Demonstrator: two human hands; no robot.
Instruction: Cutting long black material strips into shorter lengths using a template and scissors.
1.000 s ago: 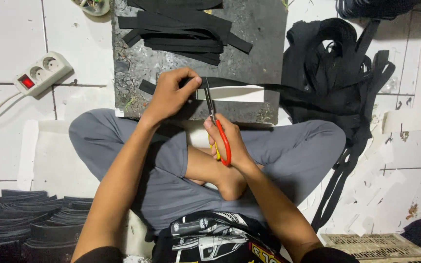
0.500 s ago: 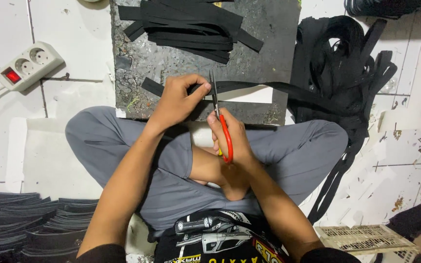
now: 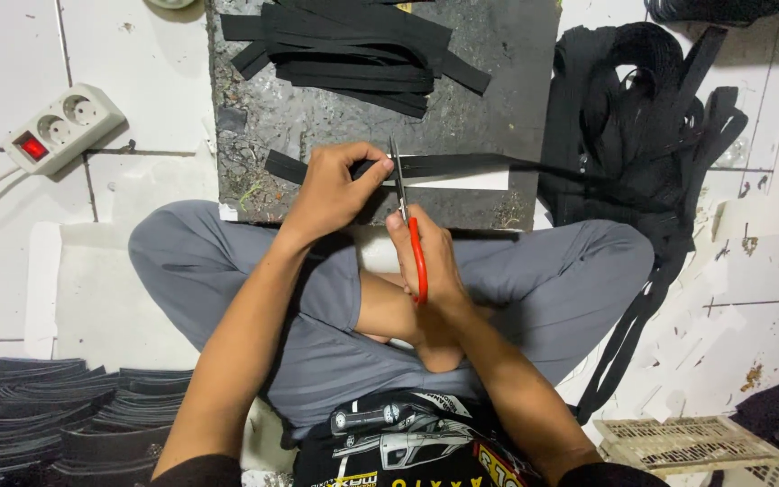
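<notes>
Our left hand (image 3: 335,189) closes its grip on the black strap (image 3: 448,165), fingers and thumb pinching it flat against the dark cutting board (image 3: 507,54) just left of the scissors (image 3: 407,225). Our right hand (image 3: 430,266) wraps fully around the red handles of those scissors, and the blades stand nearly upright across the strap, close to shut; how far the blades have bitten in we cannot tell.

The strap runs along the near edge of the board, over a white strip (image 3: 471,179), and trails off the board's right side into a loose heap of black webbing (image 3: 642,117) on the floor. At the far end of the board lies a pile of cut black pieces (image 3: 353,50).

Right of the board and nearer to us sits a pale slatted crate (image 3: 687,442), partly cut off; its contents are not visible. Left of the board is a white power strip (image 3: 56,126) with a red switch, and nearer to us on that side stacks of dark strips (image 3: 65,419) run out of view.
</notes>
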